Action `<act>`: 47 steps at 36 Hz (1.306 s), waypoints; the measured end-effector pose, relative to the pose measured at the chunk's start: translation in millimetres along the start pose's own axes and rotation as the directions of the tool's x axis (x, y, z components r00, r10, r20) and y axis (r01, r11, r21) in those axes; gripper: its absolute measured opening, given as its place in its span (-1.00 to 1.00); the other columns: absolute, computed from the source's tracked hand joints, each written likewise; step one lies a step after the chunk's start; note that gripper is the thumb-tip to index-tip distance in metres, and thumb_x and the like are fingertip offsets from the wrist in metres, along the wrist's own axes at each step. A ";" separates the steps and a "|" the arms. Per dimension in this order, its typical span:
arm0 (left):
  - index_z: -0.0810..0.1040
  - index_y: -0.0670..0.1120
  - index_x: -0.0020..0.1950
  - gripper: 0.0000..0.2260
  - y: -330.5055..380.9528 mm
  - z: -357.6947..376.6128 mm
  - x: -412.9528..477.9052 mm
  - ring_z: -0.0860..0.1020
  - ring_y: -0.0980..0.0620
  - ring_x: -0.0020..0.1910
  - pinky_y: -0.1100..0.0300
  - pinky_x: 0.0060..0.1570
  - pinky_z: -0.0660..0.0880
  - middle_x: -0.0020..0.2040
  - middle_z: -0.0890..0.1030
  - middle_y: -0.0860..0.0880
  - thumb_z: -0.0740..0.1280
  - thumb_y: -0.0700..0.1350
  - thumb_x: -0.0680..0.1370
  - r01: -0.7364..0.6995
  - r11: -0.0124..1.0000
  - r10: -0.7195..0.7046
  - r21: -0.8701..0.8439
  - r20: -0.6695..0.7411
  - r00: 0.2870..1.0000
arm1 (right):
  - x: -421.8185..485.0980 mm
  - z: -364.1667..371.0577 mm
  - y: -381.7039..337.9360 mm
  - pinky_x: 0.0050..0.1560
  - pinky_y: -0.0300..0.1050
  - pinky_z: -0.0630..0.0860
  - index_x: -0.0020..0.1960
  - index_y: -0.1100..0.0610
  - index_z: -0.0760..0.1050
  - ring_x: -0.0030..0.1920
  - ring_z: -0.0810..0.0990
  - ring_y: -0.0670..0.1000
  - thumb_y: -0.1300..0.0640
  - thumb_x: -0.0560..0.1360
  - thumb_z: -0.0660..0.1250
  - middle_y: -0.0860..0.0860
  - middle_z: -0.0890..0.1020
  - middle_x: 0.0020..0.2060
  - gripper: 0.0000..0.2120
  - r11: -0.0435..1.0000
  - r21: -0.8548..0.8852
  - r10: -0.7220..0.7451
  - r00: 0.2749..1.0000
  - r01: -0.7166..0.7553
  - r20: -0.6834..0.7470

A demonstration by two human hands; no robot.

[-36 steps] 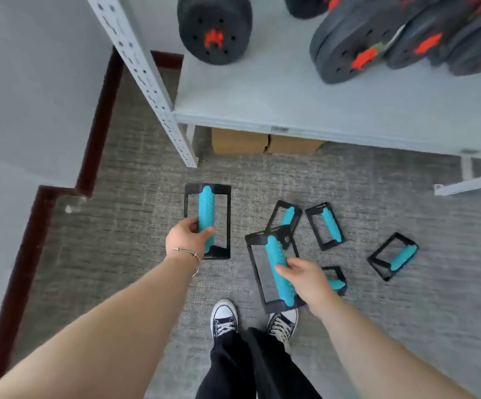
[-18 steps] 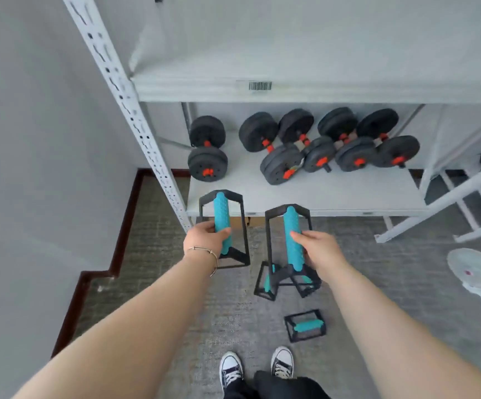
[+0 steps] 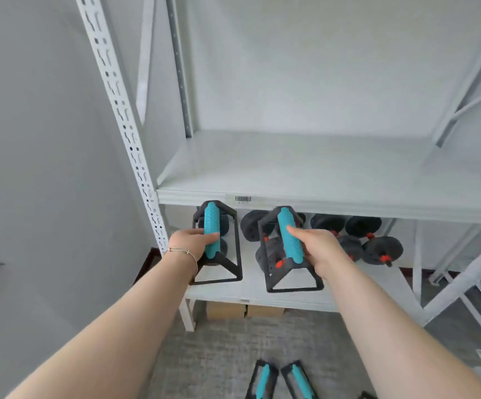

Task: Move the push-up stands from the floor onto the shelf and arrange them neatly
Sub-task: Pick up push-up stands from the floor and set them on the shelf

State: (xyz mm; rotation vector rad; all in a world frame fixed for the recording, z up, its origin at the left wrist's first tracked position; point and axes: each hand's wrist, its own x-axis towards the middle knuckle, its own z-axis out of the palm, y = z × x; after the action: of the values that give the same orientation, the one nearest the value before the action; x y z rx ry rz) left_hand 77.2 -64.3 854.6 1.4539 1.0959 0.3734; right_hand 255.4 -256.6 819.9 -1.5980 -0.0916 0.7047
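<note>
My left hand (image 3: pixel 193 243) grips the teal handle of a black push-up stand (image 3: pixel 214 226). My right hand (image 3: pixel 317 249) grips the teal handle of a second stand (image 3: pixel 286 226). Both stands hang in the air in front of the lower shelf, just below the front edge of the white middle shelf (image 3: pixel 305 171). Two more stands (image 3: pixel 262 381) (image 3: pixel 301 380) lie on the grey carpet at the bottom edge of the view.
Several black dumbbells with red collars (image 3: pixel 377 249) sit on the lower shelf (image 3: pixel 262 298). A perforated white upright (image 3: pixel 124 116) stands at the left, next to a grey wall. Cardboard boxes (image 3: pixel 243 311) sit under the lower shelf. Another white rack frame (image 3: pixel 464 277) is at the right.
Both hands have lifted their stands from near the floor up to the level of the shelves. My view has tilted up from the carpet to the middle shelf.
</note>
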 end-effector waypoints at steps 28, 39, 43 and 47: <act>0.59 -0.13 -0.23 -0.88 192.2 19.7 230.6 0.55 -0.08 -0.43 0.18 -0.33 0.46 -0.23 0.61 -0.15 0.50 -0.13 0.39 -0.147 0.988 0.145 0.053 0.041 0.989 | 235.8 104.2 -195.2 -0.42 -0.12 0.57 0.09 0.33 0.53 -0.21 0.70 0.19 0.08 0.33 0.58 0.24 0.67 -0.07 -0.52 0.993 0.071 -0.090 0.989 0.099 -0.121; 0.57 -0.06 -0.25 -0.81 201.7 27.3 348.8 0.64 -0.17 -0.23 0.02 -0.03 0.60 -0.17 0.68 -0.17 0.55 -0.06 0.31 -0.074 0.995 0.073 0.067 0.015 0.997 | 318.9 149.2 -199.2 -0.42 -0.05 0.58 0.09 0.35 0.50 -0.22 0.68 0.22 0.12 0.34 0.57 0.27 0.65 -0.08 -0.54 0.998 0.045 -0.044 0.982 0.053 -0.186; 0.56 -0.06 -0.27 -0.82 199.1 31.2 366.7 0.62 -0.14 -0.25 0.09 -0.14 0.58 -0.22 0.65 -0.13 0.55 -0.07 0.33 -0.073 0.994 0.070 0.077 0.029 0.997 | 339.3 151.2 -192.3 -0.37 -0.01 0.60 0.11 0.35 0.50 -0.17 0.69 0.24 0.12 0.32 0.58 0.27 0.65 -0.05 -0.50 0.998 0.051 -0.016 0.979 0.027 -0.204; 0.59 -0.06 -0.21 -0.86 193.5 35.3 377.8 0.55 -0.09 -0.28 0.17 -0.24 0.47 -0.23 0.62 -0.11 0.52 -0.07 0.37 -0.101 0.991 0.097 0.090 0.050 0.994 | 348.5 150.2 -184.8 -0.37 -0.07 0.59 0.10 0.34 0.52 -0.17 0.70 0.20 0.10 0.33 0.58 0.25 0.66 -0.05 -0.52 0.999 0.039 0.004 0.978 0.004 -0.208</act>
State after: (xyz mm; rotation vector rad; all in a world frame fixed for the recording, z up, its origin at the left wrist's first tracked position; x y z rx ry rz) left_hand 371.2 242.5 883.6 1.5960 1.0183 0.3621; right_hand 526.2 64.7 859.8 -1.6249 0.0756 0.5321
